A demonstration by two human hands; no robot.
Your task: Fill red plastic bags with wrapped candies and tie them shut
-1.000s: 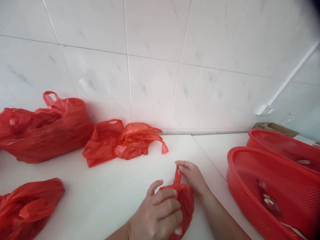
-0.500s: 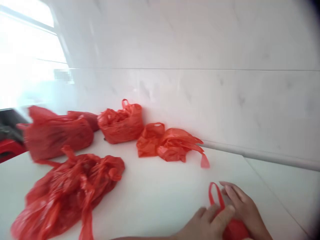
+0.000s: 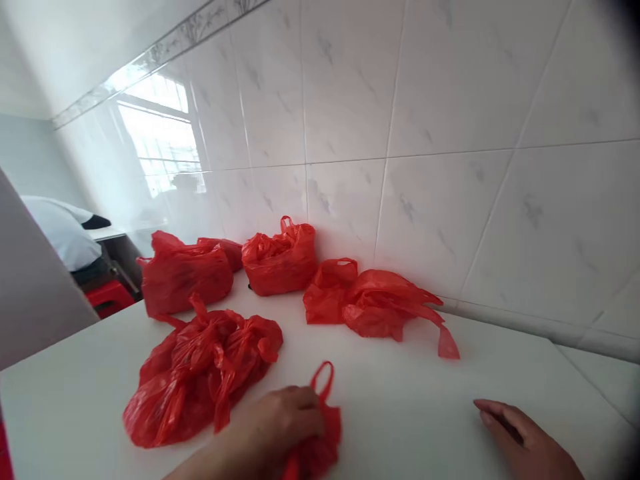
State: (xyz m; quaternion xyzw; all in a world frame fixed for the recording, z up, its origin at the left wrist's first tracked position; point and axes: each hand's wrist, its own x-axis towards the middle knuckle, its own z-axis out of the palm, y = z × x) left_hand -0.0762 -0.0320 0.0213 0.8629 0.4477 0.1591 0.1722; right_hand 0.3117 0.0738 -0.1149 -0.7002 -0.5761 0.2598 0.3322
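We held the small red bag (image 3: 327, 430) in our left hand (image 3: 280, 423), the fingers curled over its near side and bunching the plastic. Our hands were well apart: the right hand (image 3: 530, 443) hung over the worktop (image 3: 415, 400) with nothing in it, thumb and fingers slightly parted. So the bag lay just at the left hand and well to the left of the right one, with bare white surface between them.

Its long axis, as far as we could see, ran roughly away from us, with the handle (image 3: 327, 380) standing up in a loop beyond our knuckles, towards the tiled wall (image 3: 440, 200). The loop was free of our grip. Our fingers hid part of the body, and blur kept us from telling whether its underside touched the worktop.

The bulky red bag (image 3: 200, 383) lay to the left of the small one and a little farther from us, nearer our left hand than our right. Straight beyond, against the wall, sat the flatter red bags (image 3: 380, 303), apart from both hands.
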